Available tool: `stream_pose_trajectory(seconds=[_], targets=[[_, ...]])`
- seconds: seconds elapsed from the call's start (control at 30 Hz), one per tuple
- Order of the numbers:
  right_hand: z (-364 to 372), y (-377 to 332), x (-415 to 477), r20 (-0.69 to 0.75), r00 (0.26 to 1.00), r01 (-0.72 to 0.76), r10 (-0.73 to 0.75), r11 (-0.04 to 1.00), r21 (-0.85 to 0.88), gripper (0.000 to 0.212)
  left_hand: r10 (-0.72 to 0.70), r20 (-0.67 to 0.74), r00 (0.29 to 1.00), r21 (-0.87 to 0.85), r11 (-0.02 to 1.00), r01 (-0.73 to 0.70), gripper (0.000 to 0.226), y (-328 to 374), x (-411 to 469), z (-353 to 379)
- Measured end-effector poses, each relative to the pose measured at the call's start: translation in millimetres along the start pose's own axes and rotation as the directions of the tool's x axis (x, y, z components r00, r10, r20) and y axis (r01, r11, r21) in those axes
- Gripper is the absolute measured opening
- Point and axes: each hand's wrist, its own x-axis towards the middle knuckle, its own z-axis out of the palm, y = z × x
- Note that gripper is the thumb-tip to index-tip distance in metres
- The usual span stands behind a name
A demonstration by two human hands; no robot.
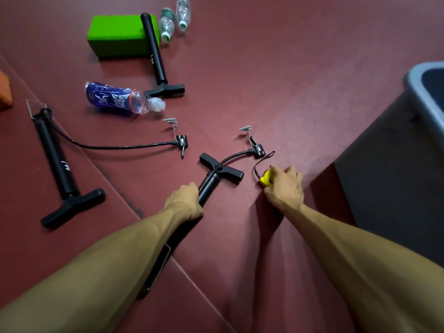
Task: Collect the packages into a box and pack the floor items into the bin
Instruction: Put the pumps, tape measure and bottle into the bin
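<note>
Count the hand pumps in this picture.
3. The left pump lies on the floor, the second pump leans on the green block, the third pump is gripped by the left hand. Others may lie outside view.

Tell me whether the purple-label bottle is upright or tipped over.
Tipped over: the purple-label bottle lies on its side on the floor, white cap pointing right.

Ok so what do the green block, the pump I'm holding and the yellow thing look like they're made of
The green block: probably foam, matte and uniform with soft edges.
The pump in the left hand: black satin barrel, metal or plastic, cannot tell; its T-handle looks like moulded plastic.
The yellow tape measure under the right hand: glossy hard plastic, mostly hidden.
</note>
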Motion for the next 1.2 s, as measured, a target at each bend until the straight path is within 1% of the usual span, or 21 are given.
stream_pose_trajectory(seconds=[0.07,0.13,0.23,0.27,0.33,0.37,0.4,0.5,0.6,0.7,0.8,0.9,1.03,1.13,1.2], targets=[[-2,-3,6,0.03,0.999,-0.025,0.024,0.999,0.028,0.041,-0.003,-0.014,1.0,-0.041,0.999,0.003,0.051,3,2,-8],[-4,-8,10,0.062,0.996,-0.069,0.066,0.996,0.051,0.04,-0.009,-0.036,0.999,-0.116,0.993,0.005,0.052,9,4,-18],[-10,-14,12,0.185,0.974,-0.165,0.134,0.973,0.162,0.054,-0.018,-0.09,0.996,-0.275,0.962,-0.007,0.059,19,2,-29],[-15,-16,11,0.226,0.963,-0.195,0.146,0.958,0.212,0.053,-0.027,-0.111,0.993,-0.339,0.941,-0.013,0.059,22,-2,-32],[-31,-22,6,0.27,0.952,-0.223,0.141,0.927,0.3,0.035,-0.046,-0.153,0.987,-0.443,0.896,-0.027,0.056,28,-19,-39],[-44,-24,3,0.277,0.951,-0.229,0.135,0.911,0.343,0.029,-0.056,-0.169,0.984,-0.481,0.876,-0.033,0.054,31,-31,-45],[-59,-26,-2,0.285,0.95,-0.237,0.128,0.889,0.392,0.028,-0.069,-0.177,0.982,-0.513,0.858,-0.032,0.052,35,-44,-53],[-116,-26,-23,0.313,0.945,-0.264,0.098,0.792,0.55,0.042,-0.106,-0.163,0.981,-0.573,0.819,-0.007,0.05,54,-87,-91],[-193,-13,-48,0.296,0.952,-0.256,0.083,0.747,0.614,0.054,-0.105,-0.146,0.984,-0.6,0.8,-0.004,0.048,89,-132,-143],[-272,16,-73,0.24,0.966,-0.237,0.097,0.701,0.673,0.05,-0.069,-0.081,0.994,-0.667,0.745,-0.003,0.047,139,-174,-189],[-340,59,-96,0.216,0.954,-0.298,0.206,0.611,0.733,0.042,-0.013,-0.022,1.0,-0.701,0.713,-0.006,0.04,202,-212,-218],[-386,114,-114,0.222,0.921,-0.369,0.32,0.535,0.76,0.042,0.073,0.04,0.996,-0.735,0.678,-0.02,0.034,269,-239,-226],[-415,196,-129,0.214,0.858,-0.453,0.467,0.491,0.744,0.048,0.17,0.136,0.976,-0.783,0.623,0.001,0.037,353,-260,-205],[-413,249,-134,0.233,0.815,-0.506,0.53,0.456,0.732,0.039,0.199,0.179,0.964,-0.802,0.597,0.026,0.039,401,-263,-168],[-403,278,-133,0.248,0.804,-0.526,0.54,0.452,0.721,0.035,0.202,0.215,0.955,-0.807,0.588,0.058,0.043,424,-257,-138]])
